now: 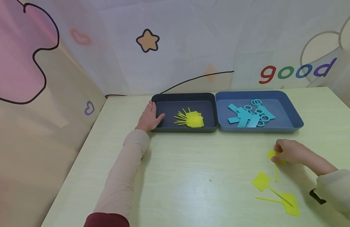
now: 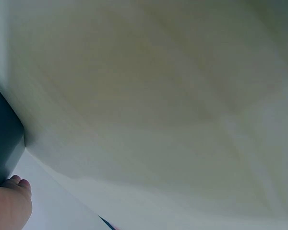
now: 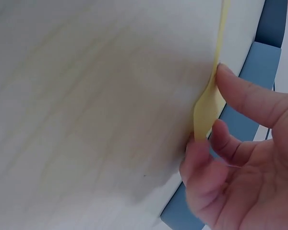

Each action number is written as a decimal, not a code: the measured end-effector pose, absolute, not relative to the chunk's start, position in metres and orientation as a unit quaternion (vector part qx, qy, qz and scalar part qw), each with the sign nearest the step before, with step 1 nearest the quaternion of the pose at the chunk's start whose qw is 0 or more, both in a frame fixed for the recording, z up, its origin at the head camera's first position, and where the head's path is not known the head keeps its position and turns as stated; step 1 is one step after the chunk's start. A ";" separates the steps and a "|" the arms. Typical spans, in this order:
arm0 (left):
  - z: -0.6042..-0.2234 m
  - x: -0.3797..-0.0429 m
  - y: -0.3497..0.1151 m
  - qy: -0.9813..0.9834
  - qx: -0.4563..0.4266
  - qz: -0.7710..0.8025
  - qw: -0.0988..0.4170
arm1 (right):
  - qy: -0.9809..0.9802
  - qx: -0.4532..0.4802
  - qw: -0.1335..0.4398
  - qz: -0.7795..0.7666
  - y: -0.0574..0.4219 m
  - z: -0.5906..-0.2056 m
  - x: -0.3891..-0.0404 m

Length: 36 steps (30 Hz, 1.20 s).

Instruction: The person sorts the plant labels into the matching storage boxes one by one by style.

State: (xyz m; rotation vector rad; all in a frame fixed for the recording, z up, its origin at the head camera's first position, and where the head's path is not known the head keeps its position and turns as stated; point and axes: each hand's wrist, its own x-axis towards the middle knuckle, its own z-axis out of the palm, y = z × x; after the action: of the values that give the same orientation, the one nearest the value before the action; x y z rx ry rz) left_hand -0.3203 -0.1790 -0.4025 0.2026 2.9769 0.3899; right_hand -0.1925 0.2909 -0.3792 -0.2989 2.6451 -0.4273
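Note:
My right hand pinches a yellow plant label between thumb and fingers, its thin stem pointing toward me. In the right wrist view the thumb and fingertips hold this label by its broad head. Nearer me lie two more yellow labels, one with its square head to the left, the other overlapping its stem. My left hand rests at the left wall of a dark tray, fingers straight along it and thumb over the rim. Fanned yellow labels lie inside that tray.
A blue tray stands against the dark tray's right side. It holds several turquoise tags with ring ends. Behind both trays hangs a printed cloth, which also rises at the left of the pale wooden table.

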 end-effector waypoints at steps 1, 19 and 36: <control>-0.402 -0.320 -0.179 0.987 0.067 0.130 0.067 | 0.955 -0.104 0.227 -0.162 0.291 -0.379 -0.193; -0.403 -0.320 -0.180 0.987 0.068 0.132 0.060 | 0.880 -0.085 0.353 -0.306 0.310 -0.370 -0.209; -0.403 -0.320 -0.180 0.987 0.070 0.131 0.062 | 0.861 -0.116 0.266 -0.418 0.256 -0.311 -0.242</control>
State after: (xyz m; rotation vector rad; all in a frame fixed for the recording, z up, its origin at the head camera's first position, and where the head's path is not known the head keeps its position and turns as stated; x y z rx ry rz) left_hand -0.3199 -0.1805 -0.4029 0.2108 2.9839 0.3947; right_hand -0.2422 0.2565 -0.3113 -0.3140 2.3259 -1.1283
